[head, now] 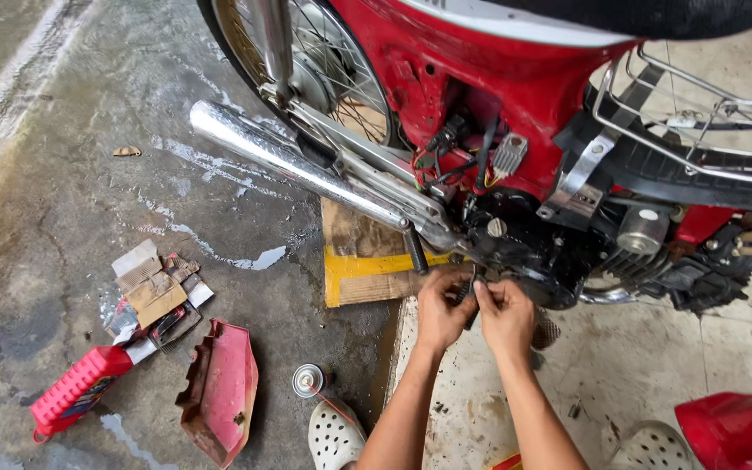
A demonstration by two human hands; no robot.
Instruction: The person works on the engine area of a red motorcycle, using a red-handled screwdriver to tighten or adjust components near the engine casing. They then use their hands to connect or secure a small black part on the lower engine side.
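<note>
A red motorcycle (498, 78) stands over me with its side cover off, wiring and black engine (541, 252) exposed. My left hand (441, 309) and my right hand (505, 315) are close together just under the engine case, beside the footpeg (416, 250). Their fingers pinch a small dark part (473, 289) between them; what it is stays too small to tell. The chrome exhaust pipe (298, 165) runs diagonally above my left hand.
A removed red side cover (222, 389) lies on the wet concrete, with a red-handled tool (80, 390), torn cardboard (154, 292) and a spray can (309, 380) nearby. Flat cardboard (363, 261) lies under the bike. My white clogs (334, 437) sit at the bottom.
</note>
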